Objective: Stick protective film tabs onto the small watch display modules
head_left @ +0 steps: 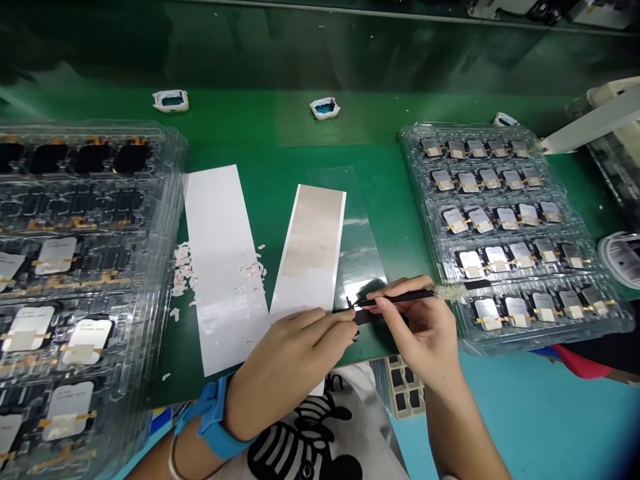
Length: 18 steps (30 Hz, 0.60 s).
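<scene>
- The step in hand looks like fine tip work on a small dark part, which lies between the 2 hands, near the table's near edge and a little right of its middle.
- To do it well, I would keep the part braced against the left fingers, work the tip at a shallow angle, and use light pressure so that nothing gets scratched or bent.
- Resting the right wrist would likely steady the tip; keeping the part off the adhesive-backed sheet should avoid stray sticking.
- Left hand: the fingers lie close together, curled onto the part's left end and pinning it; whether the thumb supports it from below, I cannot tell.
- Right hand: the thumb and forefinger are clamped on a slim black tool, perhaps tweezers, held like a pen, with its tip at the part beside the left fingertips. Whether 2 tips are pinched together is too small to tell.
- A clear film lies just beyond the hands, right of the sheet.
- Clear trays of display modules flank the work: 1 stack at the table's left, 1 tray at its right.
</scene>
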Tool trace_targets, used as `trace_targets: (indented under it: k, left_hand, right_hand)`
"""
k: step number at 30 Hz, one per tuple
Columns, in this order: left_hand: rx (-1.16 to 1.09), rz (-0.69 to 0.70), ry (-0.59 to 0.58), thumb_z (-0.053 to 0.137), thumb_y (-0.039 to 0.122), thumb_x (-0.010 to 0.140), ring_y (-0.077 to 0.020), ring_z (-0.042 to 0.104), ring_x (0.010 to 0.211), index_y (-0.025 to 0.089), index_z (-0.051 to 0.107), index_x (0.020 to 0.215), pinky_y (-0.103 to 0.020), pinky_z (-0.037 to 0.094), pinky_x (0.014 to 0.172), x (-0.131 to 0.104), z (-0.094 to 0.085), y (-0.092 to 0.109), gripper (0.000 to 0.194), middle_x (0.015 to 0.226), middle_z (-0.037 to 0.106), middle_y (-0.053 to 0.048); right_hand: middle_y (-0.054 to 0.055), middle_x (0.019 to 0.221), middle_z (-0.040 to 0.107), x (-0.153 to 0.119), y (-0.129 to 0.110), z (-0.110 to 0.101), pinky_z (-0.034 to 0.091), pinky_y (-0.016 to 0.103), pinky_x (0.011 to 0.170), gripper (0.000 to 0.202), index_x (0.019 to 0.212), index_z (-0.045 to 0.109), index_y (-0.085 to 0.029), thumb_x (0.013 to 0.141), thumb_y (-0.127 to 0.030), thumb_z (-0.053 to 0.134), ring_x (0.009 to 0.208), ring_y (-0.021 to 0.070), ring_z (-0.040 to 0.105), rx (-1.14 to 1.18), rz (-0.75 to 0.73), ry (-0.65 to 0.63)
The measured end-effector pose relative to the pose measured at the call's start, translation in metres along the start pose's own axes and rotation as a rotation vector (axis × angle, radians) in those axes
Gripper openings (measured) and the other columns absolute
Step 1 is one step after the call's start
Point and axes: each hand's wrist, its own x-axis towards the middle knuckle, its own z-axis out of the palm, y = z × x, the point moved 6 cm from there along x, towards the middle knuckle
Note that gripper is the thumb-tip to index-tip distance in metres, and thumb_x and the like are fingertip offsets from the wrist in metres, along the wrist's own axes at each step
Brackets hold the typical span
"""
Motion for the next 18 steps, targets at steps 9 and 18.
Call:
trace_targets:
  k: [9,18]
  left_hand:
    - [0.012,0.002,-0.007,0.046,0.009,0.099,-0.0262,0.071,0.082,0.01,0.066,0.103,-0.044,0.063,0.068,0.002,-0.0003,0.0013,0.021,0.102,0.076,-0.013]
    - [-0.022,-0.01,0.0,0.044,0.011,0.1,-0.026,0.07,0.08,0.01,0.066,0.103,-0.044,0.062,0.069,0.0021,0.0013,0.002,0.023,0.097,0.075,-0.013]
  right_hand:
    - [0.002,0.091,0.066,0.001,-0.0001,0.001,0.068,0.027,0.067,0.006,0.09,0.065,-0.019,0.089,-0.014,0.067,0.078,0.0162,0.075,0.021,0.008,0.003]
    - [0.0,0.091,0.064,0.0015,-0.0005,0.0015,0.068,0.027,0.067,0.008,0.093,0.062,-0.021,0.09,-0.014,0.065,0.074,0.0144,0.075,0.07,0.024,0.017]
